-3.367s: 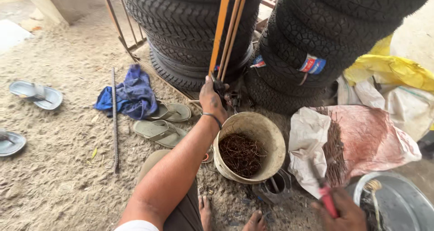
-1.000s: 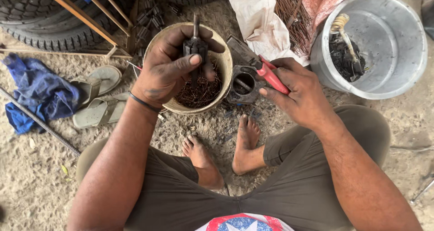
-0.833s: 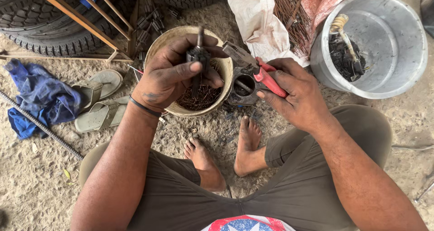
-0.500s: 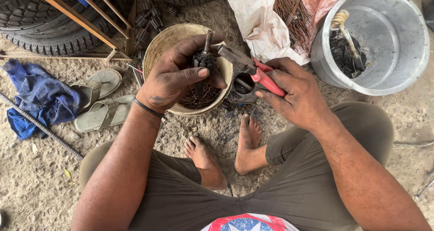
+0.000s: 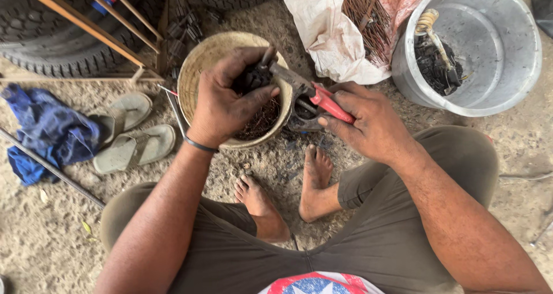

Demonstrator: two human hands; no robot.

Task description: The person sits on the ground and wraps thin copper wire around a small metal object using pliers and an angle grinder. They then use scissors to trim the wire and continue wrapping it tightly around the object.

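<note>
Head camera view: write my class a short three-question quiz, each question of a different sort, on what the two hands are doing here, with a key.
1. True or false: the right hand holds the red-handled pliers.
2. Multiple choice: the left hand holds its small dark part over
A. the metal basin
B. the tan bowl of rusty bits
C. the blue cloth
3. Fill in: the pair of sandals lies between the blue cloth and the ____.

Key: 1 true; 2 B; 3 tan bowl.
</note>
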